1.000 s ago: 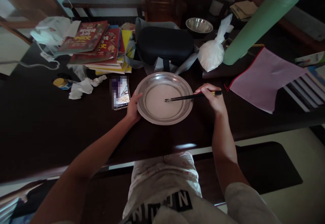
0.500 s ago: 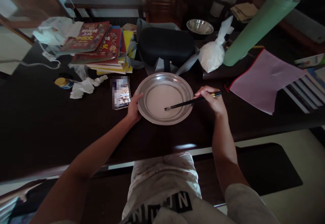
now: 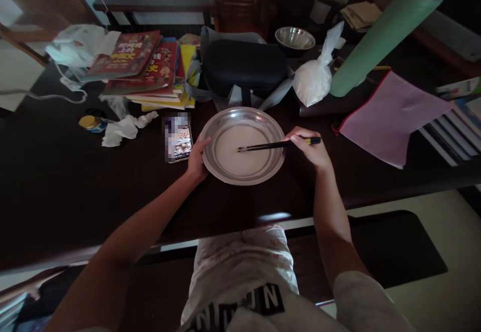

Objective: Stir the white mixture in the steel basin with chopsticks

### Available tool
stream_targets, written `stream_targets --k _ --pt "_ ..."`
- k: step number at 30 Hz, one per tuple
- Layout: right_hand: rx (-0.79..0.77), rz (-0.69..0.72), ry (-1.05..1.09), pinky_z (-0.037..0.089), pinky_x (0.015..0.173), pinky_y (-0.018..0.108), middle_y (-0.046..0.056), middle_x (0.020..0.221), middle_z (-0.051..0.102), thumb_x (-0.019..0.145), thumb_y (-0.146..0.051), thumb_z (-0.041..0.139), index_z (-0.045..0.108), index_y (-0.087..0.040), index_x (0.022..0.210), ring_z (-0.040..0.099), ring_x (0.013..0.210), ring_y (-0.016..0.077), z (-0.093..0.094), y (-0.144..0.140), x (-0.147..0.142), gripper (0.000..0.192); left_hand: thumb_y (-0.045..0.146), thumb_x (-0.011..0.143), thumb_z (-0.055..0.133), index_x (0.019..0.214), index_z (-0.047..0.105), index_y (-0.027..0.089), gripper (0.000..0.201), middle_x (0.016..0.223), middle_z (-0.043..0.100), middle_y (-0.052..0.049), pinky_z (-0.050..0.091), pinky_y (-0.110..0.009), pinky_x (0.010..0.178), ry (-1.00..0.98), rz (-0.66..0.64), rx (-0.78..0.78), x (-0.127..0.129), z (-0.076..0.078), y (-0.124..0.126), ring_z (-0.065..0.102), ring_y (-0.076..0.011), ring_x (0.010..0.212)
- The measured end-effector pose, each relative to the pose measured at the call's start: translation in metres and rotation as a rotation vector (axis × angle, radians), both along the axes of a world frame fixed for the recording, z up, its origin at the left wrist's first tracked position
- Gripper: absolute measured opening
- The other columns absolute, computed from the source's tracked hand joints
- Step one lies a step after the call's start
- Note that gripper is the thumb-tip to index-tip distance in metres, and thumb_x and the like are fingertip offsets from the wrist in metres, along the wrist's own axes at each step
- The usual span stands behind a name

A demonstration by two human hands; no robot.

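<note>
Now one round steel plate (image 3: 280, 161) lies at the centre of the frame on one dark wooden table (image 3: 56, 196), and it holds a thin layer of pale whitish liquid (image 3: 240, 159). The left hand (image 3: 197, 159) rests against the left rim of the plate; its thumb lies on the rim and the other fingers are curled under the edge, close together. The right hand (image 3: 310, 149), just right of the plate, pinches one pair of dark chopsticks (image 3: 263, 146) between thumb and bent fingers. The two sticks lie together, almost level, and their tips are in the liquid near the middle of the plate.

Just left of the left hand lies one phone (image 3: 178, 138) with its screen lit. Further left are one crumpled white tissue (image 3: 122, 129) and one small yellow-lidded jar (image 3: 90, 123). In the upper left stands one pile of books (image 3: 146, 68). Above the plate is one black case (image 3: 244, 66), and to its right one white plastic bag (image 3: 313, 78), one small steel bowl (image 3: 295, 37) and one green cylinder (image 3: 379, 36). One pink zipper pouch (image 3: 391, 116) lies at the right.
</note>
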State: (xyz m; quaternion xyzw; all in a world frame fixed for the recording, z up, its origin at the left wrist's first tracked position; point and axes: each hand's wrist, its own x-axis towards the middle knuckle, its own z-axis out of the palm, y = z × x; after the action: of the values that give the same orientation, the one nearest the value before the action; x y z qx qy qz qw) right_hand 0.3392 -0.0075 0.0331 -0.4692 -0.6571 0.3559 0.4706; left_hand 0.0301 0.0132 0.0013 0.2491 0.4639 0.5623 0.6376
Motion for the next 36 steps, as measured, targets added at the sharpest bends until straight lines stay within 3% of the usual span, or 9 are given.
stream_targets --k 4,9,14,20,25,30,36 --pt "-0.002 -0.112 0.100 0.057 0.073 0.032 -0.001 0.076 0.075 0.085 -0.050 0.072 0.078 -0.026 0.079 0.073 0.072 0.0163 -0.0010 0.0000 0.0026 0.025 0.025 0.072 0.068 0.087 0.066 0.018 0.016 0.094 0.076 -0.006 0.059 -0.038 0.094 -0.005 -0.013 0.011 -0.0003 0.0005 -0.0006 0.070 -0.0293 0.108" --pt "-0.030 0.035 0.071 0.056 0.076 0.031 0.000 0.078 0.076 0.085 -0.049 0.072 0.080 -0.027 0.081 0.073 0.077 0.0160 -0.0032 0.0010 0.0002 0.024 0.028 0.069 0.071 0.089 0.066 0.018 0.022 0.096 0.076 -0.005 0.059 -0.040 0.094 0.005 -0.011 0.035 0.0000 -0.0013 -0.0004 0.070 -0.0302 0.107" --pt "0.022 -0.095 0.106 0.054 0.075 0.030 -0.002 0.076 0.076 0.087 -0.047 0.071 0.079 -0.028 0.079 0.072 0.073 0.0147 -0.0023 0.0011 0.0027 0.023 0.030 0.068 0.072 0.094 0.066 0.019 0.028 0.098 0.076 -0.006 0.059 -0.041 0.092 0.014 -0.020 0.035 -0.0012 -0.0037 0.0008 0.069 -0.0317 0.108" --pt "-0.016 0.058 0.024 0.054 0.078 0.031 0.000 0.081 0.077 0.088 -0.047 0.070 0.081 -0.028 0.083 0.072 0.081 0.0159 -0.0029 0.0008 0.0009 0.022 0.031 0.067 0.074 0.091 0.066 0.019 0.028 0.091 0.075 -0.005 0.059 -0.040 0.087 0.027 -0.019 0.024 -0.0027 -0.0044 0.0009 0.071 -0.0299 0.099" --pt "0.017 -0.070 0.073 0.053 0.076 0.031 -0.001 0.076 0.075 0.090 -0.046 0.068 0.079 -0.028 0.080 0.071 0.076 0.0153 -0.0041 0.0017 0.0042 0.023 0.030 0.068 0.071 0.090 0.068 0.019 0.025 0.090 0.076 -0.005 0.061 -0.040 0.085 -0.002 0.001 0.031 -0.0014 -0.0064 0.0012 0.071 -0.0308 0.098" --pt "-0.022 0.042 0.037 0.053 0.079 0.031 0.000 0.081 0.076 0.089 -0.046 0.069 0.080 -0.028 0.082 0.072 0.081 0.0159 -0.0037 0.0017 0.0027 0.022 0.028 0.068 0.069 0.093 0.069 0.018 0.026 0.096 0.077 -0.006 0.060 -0.041 0.089 -0.040 0.020 0.025 0.0013 -0.0059 0.0008 0.069 -0.0335 0.108" --pt "-0.010 -0.103 0.113 0.054 0.073 0.032 -0.001 0.074 0.074 0.088 -0.050 0.069 0.078 -0.027 0.078 0.072 0.071 0.0160 -0.0051 0.0031 0.0050 0.026 0.026 0.070 0.068 0.085 0.068 0.019 0.017 0.085 0.076 -0.005 0.060 -0.040 0.092 -0.042 0.036 0.017 0.0027 -0.0032 -0.0010 0.070 -0.0325 0.109"
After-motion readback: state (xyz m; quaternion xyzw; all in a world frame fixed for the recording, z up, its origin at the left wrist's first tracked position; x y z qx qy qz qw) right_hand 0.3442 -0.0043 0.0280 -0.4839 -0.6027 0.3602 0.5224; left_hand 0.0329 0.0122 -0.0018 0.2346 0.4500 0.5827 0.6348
